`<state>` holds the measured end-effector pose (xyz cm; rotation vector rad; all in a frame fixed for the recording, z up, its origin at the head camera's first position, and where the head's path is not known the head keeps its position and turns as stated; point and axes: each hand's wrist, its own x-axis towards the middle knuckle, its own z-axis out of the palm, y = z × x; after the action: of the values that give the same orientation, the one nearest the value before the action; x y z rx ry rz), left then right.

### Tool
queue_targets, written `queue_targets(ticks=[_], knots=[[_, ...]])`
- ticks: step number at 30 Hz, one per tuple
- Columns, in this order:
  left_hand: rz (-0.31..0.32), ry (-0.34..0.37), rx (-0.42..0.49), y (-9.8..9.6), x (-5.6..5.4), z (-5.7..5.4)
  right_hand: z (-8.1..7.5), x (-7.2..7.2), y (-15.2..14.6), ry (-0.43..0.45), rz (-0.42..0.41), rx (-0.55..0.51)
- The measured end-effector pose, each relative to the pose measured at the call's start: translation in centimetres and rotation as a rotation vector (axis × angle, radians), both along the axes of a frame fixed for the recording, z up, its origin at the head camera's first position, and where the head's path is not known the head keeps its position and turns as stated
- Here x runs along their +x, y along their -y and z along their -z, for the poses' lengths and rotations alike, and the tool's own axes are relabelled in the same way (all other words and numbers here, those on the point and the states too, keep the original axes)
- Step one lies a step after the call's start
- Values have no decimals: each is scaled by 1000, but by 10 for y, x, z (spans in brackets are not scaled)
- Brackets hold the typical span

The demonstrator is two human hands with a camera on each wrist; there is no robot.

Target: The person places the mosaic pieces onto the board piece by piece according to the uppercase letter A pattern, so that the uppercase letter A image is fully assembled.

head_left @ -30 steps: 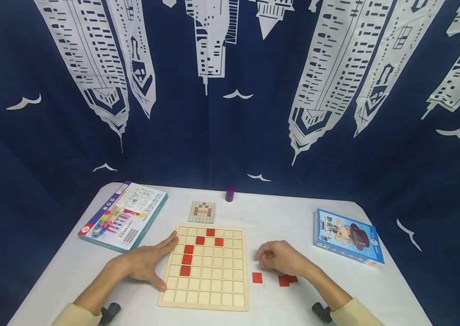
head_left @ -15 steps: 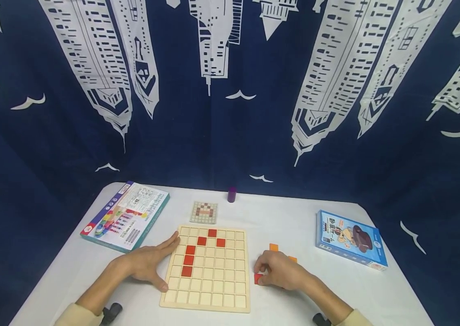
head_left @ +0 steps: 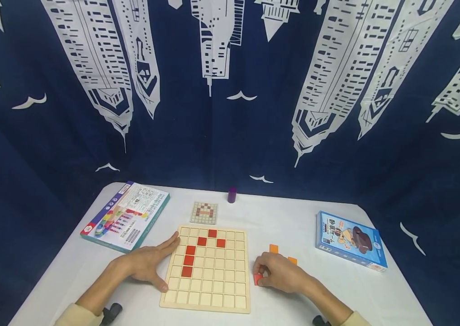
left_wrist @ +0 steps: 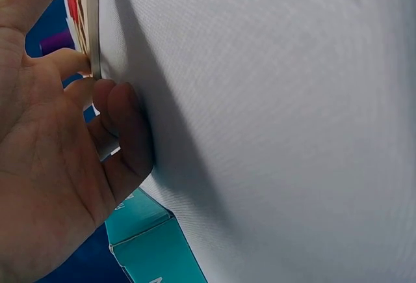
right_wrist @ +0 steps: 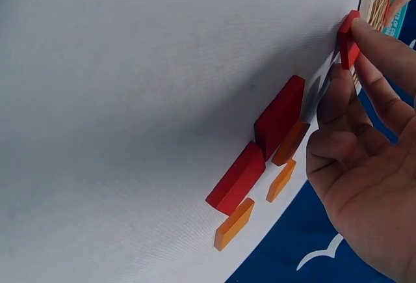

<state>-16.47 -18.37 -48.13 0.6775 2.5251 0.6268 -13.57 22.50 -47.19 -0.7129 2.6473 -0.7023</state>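
My right hand [head_left: 280,272] pinches a square red tile [right_wrist: 349,39] between thumb and fingertips, just right of the pale wooden grid board [head_left: 235,309]. My left hand [head_left: 145,268] is spread along the board's left edge, thumb near the lower corner and fingertips by the upper part. On the board, several red tiles [head_left: 189,260] sit in cells: three stacked in a column at the left, others stepping up to the top row. Under and behind my right hand lie two more red tiles [right_wrist: 281,117] and several orange tiles [right_wrist: 234,226], best seen in the right wrist view.
A small pattern card [head_left: 204,213] lies behind the board, with a purple cylinder [head_left: 231,195] further back. A teal-sided game box [head_left: 125,217] lies at the left and a blue box [head_left: 351,240] at the right. A navy curtain [head_left: 213,136] hangs behind the table.
My right hand has come down and toward me onto the red tile beside the board. Orange tiles show behind it, and the loose red pair is covered in the head view. My left hand stays put.
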Motion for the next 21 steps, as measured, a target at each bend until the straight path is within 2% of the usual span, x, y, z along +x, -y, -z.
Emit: queue_targets(ticks=[21], knots=[[1,5,-17,0,1,-2,4,-2,1,43,8,-55]])
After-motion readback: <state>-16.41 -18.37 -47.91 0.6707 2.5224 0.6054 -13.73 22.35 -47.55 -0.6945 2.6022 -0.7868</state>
